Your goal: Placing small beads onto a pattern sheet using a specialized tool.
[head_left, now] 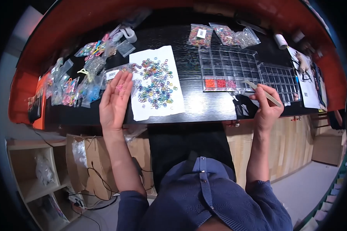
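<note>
My left hand is palm up, cupping several small pink rings beside a white paper sheet. Loose multicoloured rings are scattered over that sheet. A pair of tweezers is held in my right hand, its tips over the front right of a clear compartment box. Three front-row cells at the left of the box hold orange rings, red rings and pink rings. I cannot tell whether the tweezers grip anything.
A second clear compartment box stands to the right. Bags of coloured rings lie behind the boxes, with a bag of silvery pieces. Plastic bags of small items crowd the left. A raised red rim borders the black table.
</note>
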Demonstrator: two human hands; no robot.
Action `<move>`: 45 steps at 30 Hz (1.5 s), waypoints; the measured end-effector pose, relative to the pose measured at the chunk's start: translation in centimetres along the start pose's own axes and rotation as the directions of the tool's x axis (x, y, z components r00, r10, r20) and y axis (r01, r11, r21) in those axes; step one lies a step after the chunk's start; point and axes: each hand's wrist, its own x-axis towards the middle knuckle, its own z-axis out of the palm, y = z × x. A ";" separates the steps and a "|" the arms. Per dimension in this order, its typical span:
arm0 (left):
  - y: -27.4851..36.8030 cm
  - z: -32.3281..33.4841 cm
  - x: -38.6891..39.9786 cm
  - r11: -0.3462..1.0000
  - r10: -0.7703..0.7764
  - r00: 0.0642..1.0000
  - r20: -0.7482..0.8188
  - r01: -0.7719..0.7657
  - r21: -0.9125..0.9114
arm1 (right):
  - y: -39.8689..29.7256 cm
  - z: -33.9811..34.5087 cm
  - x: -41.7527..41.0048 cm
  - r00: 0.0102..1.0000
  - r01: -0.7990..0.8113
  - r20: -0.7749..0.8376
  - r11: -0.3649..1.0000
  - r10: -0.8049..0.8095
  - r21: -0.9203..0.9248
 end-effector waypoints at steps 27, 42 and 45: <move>-19.2 14.7 8.5 0.880 -0.449 0.889 -0.088 0.457 0.130 | 2.1 -2.1 -0.3 0.998 -0.066 -0.006 0.983 0.068 0.170; -22.5 14.6 7.5 0.715 -0.053 0.996 0.078 -0.017 0.699 | 2.3 -1.9 -0.3 1.000 0.024 -0.001 0.993 -0.024 0.118; -22.8 14.7 7.2 0.674 -0.038 0.995 0.090 -0.041 0.738 | 2.2 -1.9 -0.3 1.000 0.016 -0.004 0.993 -0.016 0.116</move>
